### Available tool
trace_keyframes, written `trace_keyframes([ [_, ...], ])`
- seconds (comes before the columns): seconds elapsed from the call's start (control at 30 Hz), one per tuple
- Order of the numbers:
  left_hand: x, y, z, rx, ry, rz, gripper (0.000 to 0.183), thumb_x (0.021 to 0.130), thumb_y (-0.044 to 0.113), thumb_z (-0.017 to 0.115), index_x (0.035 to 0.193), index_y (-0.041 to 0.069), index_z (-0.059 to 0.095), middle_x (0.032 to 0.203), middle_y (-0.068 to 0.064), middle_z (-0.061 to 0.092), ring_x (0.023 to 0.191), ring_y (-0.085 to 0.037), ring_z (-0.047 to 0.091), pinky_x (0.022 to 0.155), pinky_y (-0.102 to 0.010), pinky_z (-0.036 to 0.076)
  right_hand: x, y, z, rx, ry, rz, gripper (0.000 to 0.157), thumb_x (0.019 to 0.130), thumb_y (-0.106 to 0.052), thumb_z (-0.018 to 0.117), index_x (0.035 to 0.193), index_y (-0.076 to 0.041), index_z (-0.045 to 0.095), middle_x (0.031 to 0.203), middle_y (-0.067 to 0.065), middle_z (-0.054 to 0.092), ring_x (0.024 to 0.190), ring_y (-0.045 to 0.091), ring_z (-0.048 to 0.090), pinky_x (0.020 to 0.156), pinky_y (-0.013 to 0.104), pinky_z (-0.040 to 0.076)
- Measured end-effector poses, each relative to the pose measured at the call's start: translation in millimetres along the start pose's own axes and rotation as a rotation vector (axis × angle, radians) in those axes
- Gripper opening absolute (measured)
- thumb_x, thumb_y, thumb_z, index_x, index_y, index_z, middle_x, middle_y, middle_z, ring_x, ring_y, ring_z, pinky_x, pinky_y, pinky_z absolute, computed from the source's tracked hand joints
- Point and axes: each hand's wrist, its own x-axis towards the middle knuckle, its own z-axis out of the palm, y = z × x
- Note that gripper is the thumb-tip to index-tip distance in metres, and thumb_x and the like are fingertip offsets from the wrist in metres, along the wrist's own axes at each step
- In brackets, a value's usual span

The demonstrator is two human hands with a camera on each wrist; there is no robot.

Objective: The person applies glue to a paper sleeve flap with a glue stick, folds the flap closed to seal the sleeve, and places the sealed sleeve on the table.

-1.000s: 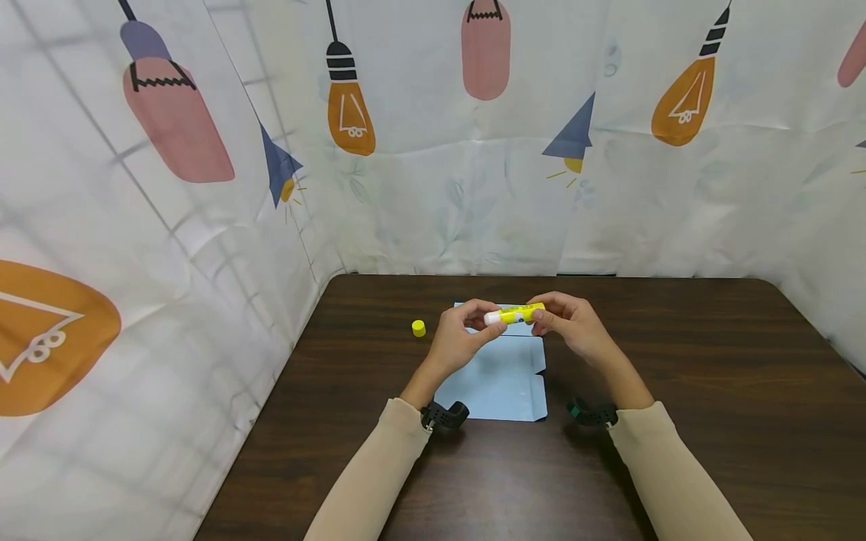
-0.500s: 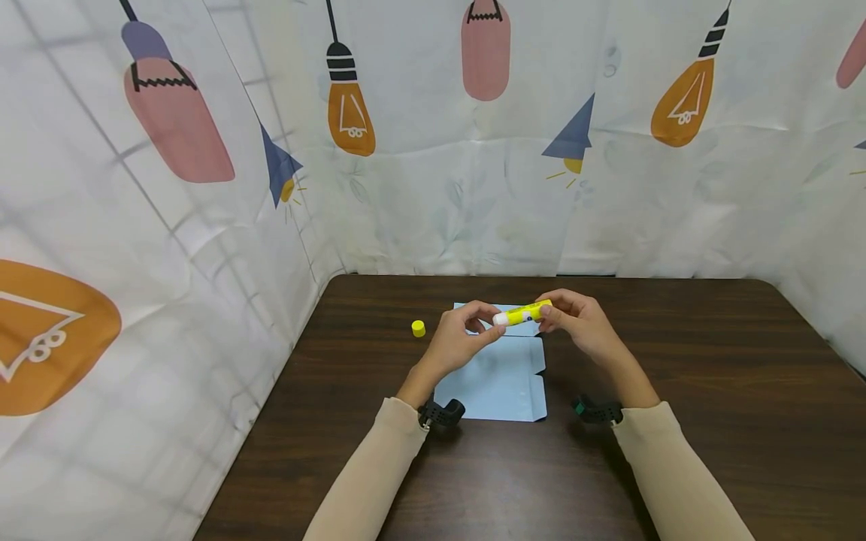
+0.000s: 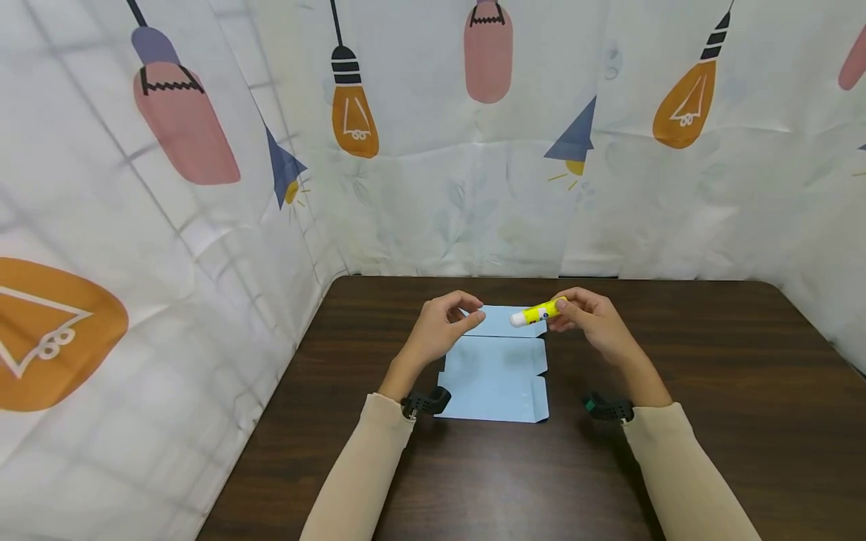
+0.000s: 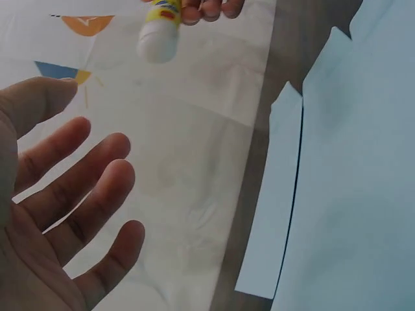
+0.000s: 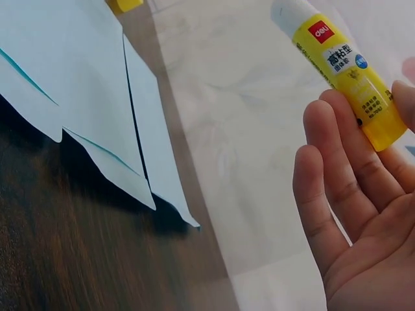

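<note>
My right hand (image 3: 598, 324) pinches a yellow glue stick (image 3: 539, 312) near its base, with the white end tilted down to the left. Its printed label shows in the right wrist view, where thumb and fingers hold the yellow glue stick (image 5: 366, 97). Over the upper left of a light blue cut sheet (image 3: 497, 376), my left hand (image 3: 438, 324) hovers with nothing in it. The left wrist view has the left hand (image 4: 71, 214) with loosely bent, parted fingers, apart from the glue stick (image 4: 159, 39). Beneath both hands, the blue sheet lies flat with creases and notched flaps.
A yellow cap (image 5: 124, 5) peeks in at the top of the right wrist view, beyond the sheet; my left hand hides it in the head view. The dark wooden table (image 3: 710, 391) meets a white patterned curtain (image 3: 433, 203) at the back and left.
My left hand has moved off the glue stick's white end, to the left, and now covers the yellow cap. My right hand has drawn the glue stick to the right.
</note>
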Motion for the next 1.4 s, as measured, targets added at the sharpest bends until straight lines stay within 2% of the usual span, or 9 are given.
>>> trace_keyframes([
  [0.13,0.3,2.4,-4.4,0.024,-0.022,-0.002,0.018,0.098,0.031,0.071,0.11,0.018,0.074,0.101,0.005,0.072,0.082,-0.016,0.065,0.073,-0.032,0.054,-0.5,1.3,-1.0,0.013,-0.011,0.01,0.026,0.106,-0.019,0.057,0.119,0.004,0.061,0.095,0.0,0.075,0.083,0.021,0.074,0.079,0.029,0.061],
  [0.3,-0.5,5.0,-5.0,0.069,-0.052,0.009,0.013,0.098,0.029,0.071,0.107,0.02,0.075,0.099,0.004,0.073,0.085,-0.017,0.065,0.075,-0.03,0.054,-0.4,2.5,1.4,0.023,-0.017,0.028,0.026,0.106,-0.019,0.057,0.119,0.003,0.061,0.097,-0.002,0.073,0.082,0.019,0.073,0.078,0.029,0.061],
  [0.5,-2.3,6.1,-4.8,0.098,-0.094,0.018,0.008,0.097,0.031,0.071,0.1,0.025,0.076,0.096,0.007,0.072,0.086,-0.015,0.065,0.075,-0.031,0.054,-0.9,2.8,5.0,0.016,-0.028,0.077,0.031,0.106,-0.019,0.057,0.12,0.008,0.061,0.098,-0.001,0.072,0.081,0.018,0.072,0.079,0.027,0.061],
  [0.63,-5.2,3.2,-1.4,0.131,-0.132,0.019,0.009,0.098,0.031,0.07,0.099,0.025,0.076,0.095,0.008,0.072,0.084,-0.012,0.064,0.071,-0.03,0.053,-2.5,3.9,6.0,0.005,-0.021,0.108,0.035,0.106,-0.021,0.057,0.12,0.011,0.06,0.094,-0.002,0.073,0.08,0.018,0.072,0.078,0.026,0.06],
  [0.73,-9.9,-1.3,4.6,0.179,-0.179,0.025,0.01,0.099,0.03,0.069,0.1,0.024,0.076,0.094,0.01,0.073,0.083,-0.01,0.063,0.069,-0.027,0.052,-5.5,7.1,8.2,-0.031,-0.011,0.124,0.036,0.106,-0.025,0.057,0.119,0.008,0.061,0.092,-0.004,0.073,0.078,0.018,0.072,0.078,0.029,0.061],
  [0.87,-18.6,-9.2,15.4,0.238,-0.228,0.045,0.01,0.098,0.028,0.07,0.103,0.022,0.076,0.092,0.009,0.073,0.081,-0.008,0.062,0.067,-0.024,0.05,-13.9,14.7,14.8,-0.093,-0.001,0.124,0.037,0.106,-0.029,0.057,0.118,0.005,0.063,0.094,0.007,0.074,0.077,0.02,0.071,0.076,0.032,0.061],
  [1.07,-28.4,-15.4,26.2,0.274,-0.274,0.077,0.013,0.097,0.024,0.071,0.108,0.017,0.075,0.091,0.006,0.072,0.078,-0.009,0.061,0.065,-0.022,0.049,-32.4,22.6,24.7,-0.151,0.026,0.127,0.037,0.107,-0.031,0.056,0.116,0.004,0.063,0.094,0.025,0.068,0.074,0.02,0.07,0.073,0.033,0.061],
  [1.27,-34.5,-14.4,31.8,0.294,-0.372,0.02,0.011,0.094,0.03,0.075,0.101,0.022,0.075,0.068,0.006,0.055,0.058,-0.008,0.047,0.055,-0.021,0.04,-47.5,23.0,29.6,-0.172,-0.006,0.125,0.034,0.107,-0.029,0.055,0.117,0.004,0.06,0.097,0.026,0.067,0.076,0.02,0.068,0.072,0.032,0.06],
  [1.4,-38.4,-15.5,37.1,0.333,-0.462,-0.011,0.012,0.091,0.033,0.078,0.098,0.025,0.072,0.063,0.007,0.051,0.054,-0.006,0.045,0.053,-0.02,0.038,-52.2,21.3,31.4,-0.189,-0.033,0.108,0.03,0.107,-0.025,0.055,0.116,0.003,0.06,0.098,0.028,0.066,0.076,0.019,0.068,0.072,0.031,0.06],
])
